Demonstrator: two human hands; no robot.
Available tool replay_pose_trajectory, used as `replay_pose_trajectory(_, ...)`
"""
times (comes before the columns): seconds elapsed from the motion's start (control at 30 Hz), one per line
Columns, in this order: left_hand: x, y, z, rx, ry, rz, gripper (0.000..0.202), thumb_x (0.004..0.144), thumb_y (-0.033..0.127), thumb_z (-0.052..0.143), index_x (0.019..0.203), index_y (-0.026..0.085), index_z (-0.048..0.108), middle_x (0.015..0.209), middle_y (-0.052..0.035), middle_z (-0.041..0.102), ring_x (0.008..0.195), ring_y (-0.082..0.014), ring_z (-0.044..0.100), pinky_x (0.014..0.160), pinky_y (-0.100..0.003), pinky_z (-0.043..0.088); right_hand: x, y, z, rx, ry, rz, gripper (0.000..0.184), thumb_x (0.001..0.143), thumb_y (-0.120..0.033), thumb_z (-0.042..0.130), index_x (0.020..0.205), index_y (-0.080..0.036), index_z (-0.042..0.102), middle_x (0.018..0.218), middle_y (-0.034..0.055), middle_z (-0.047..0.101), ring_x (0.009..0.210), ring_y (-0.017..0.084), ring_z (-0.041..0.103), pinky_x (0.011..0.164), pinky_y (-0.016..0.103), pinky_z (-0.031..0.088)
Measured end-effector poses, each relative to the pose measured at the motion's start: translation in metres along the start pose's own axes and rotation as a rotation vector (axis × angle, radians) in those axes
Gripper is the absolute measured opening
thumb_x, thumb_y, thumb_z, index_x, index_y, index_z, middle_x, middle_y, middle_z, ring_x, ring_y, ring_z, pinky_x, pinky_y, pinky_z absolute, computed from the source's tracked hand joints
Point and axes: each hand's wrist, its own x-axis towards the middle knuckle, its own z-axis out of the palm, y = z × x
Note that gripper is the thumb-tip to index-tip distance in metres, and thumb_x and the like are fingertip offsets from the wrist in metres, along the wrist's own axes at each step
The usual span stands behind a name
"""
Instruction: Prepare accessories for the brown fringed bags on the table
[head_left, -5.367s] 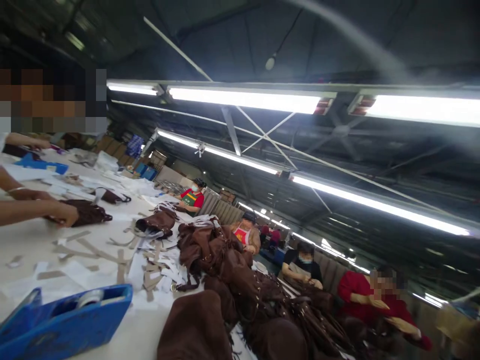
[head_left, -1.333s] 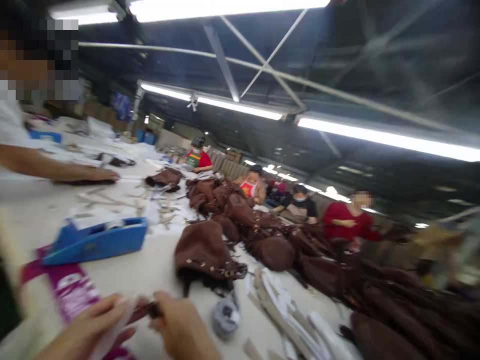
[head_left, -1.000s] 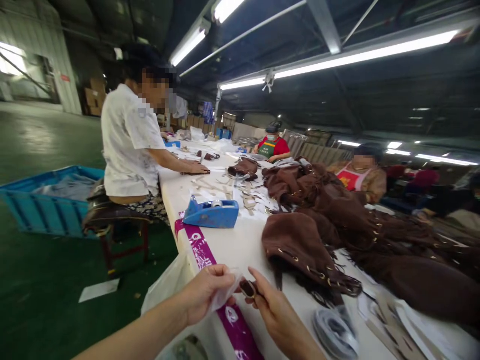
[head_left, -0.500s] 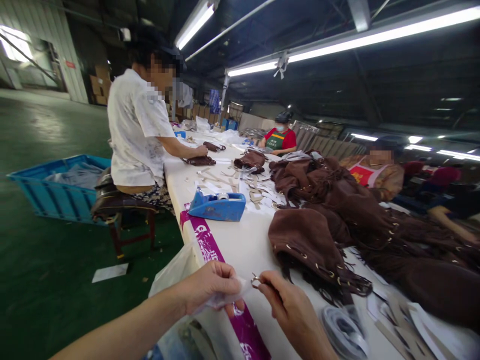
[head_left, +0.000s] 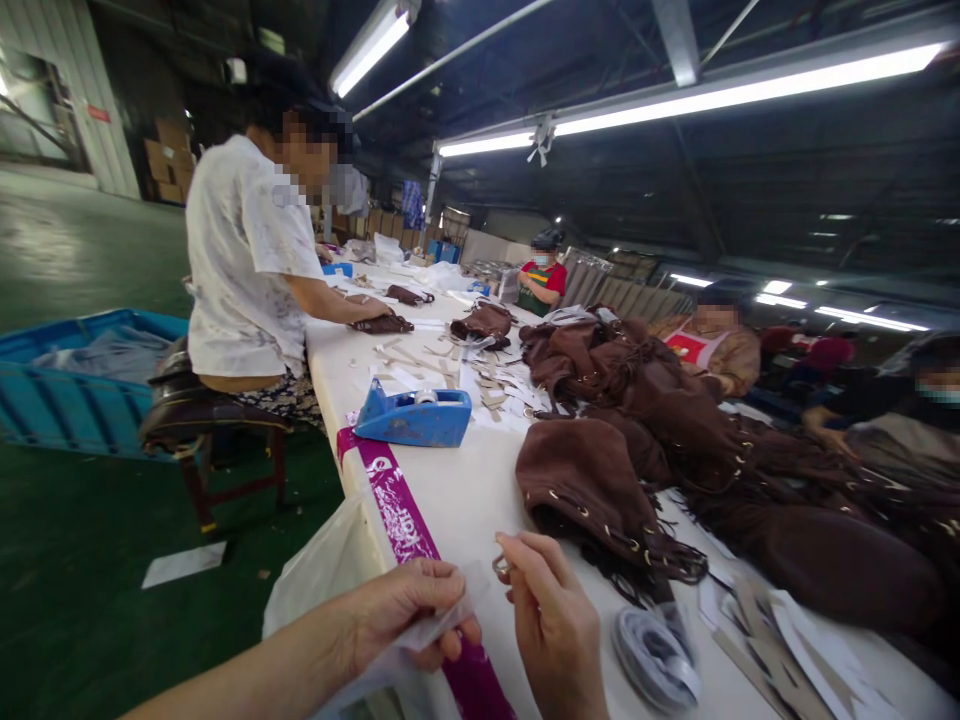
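My left hand (head_left: 420, 610) pinches a thin, see-through plastic piece (head_left: 442, 628) over the near table edge. Just to its right, my right hand (head_left: 551, 610) is closed at the fingertips on a small shiny metal piece (head_left: 501, 566), partly hidden by the fingers; its exact kind is unclear. The two hands are a short gap apart. Beyond my right hand lies a brown drawstring bag (head_left: 577, 460) with metal eyelets and fringe. A coiled grey strap in clear plastic (head_left: 654, 655) sits right of that hand.
A blue tape dispenser (head_left: 420, 418) stands on the white table (head_left: 480, 490), by purple tape (head_left: 394, 505) along the edge. Brown bags (head_left: 637, 380) pile up at right, with paper strips (head_left: 772, 640) nearby. Co-workers, one in a white shirt (head_left: 244, 250), work around the table. A blue crate (head_left: 82, 400) stands left.
My right hand has turned more upright, with its fingers raised, still holding the metal piece. The plastic in my left hand now spreads out below the fingers. The view has swung slightly right.
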Motion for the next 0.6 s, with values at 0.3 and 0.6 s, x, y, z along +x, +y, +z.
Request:
replay_pose_trajectory(0.3, 0.006, 0.007, -0.001, -0.154, 0.099, 0.136, 0.046, 0.052, 0.032, 0.088, 0.082, 0.013, 0.058, 0.069, -0.0036, 0.065, 0.060, -0.0125, 0.064, 0.038, -0.013, 0.022, 0.008, -0.003, -0.005, -0.022, -0.314, -0.215, 0.036, 0.090, -0.011, 0.044, 0.115, -0.026, 0.066, 0.105, 0.0113, 0.063, 0.094, 0.021, 0.062, 0.079, 0.032, 0.055)
replay_pose_trajectory(0.6, -0.006, 0.021, -0.016, 0.129, -0.019, 0.106, 0.042, 0.051, 0.040, 0.087, 0.064, 0.014, 0.055, 0.069, -0.0126, 0.071, 0.060, -0.0228, 0.068, 0.036, -0.018, 0.031, 0.016, -0.010, -0.011, 0.277, -0.607, 0.147, 0.014, 0.090, -0.021, 0.054, 0.087, -0.022, 0.068, 0.087, 0.0030, 0.068, 0.081, 0.016, 0.063, 0.073, 0.025, 0.047)
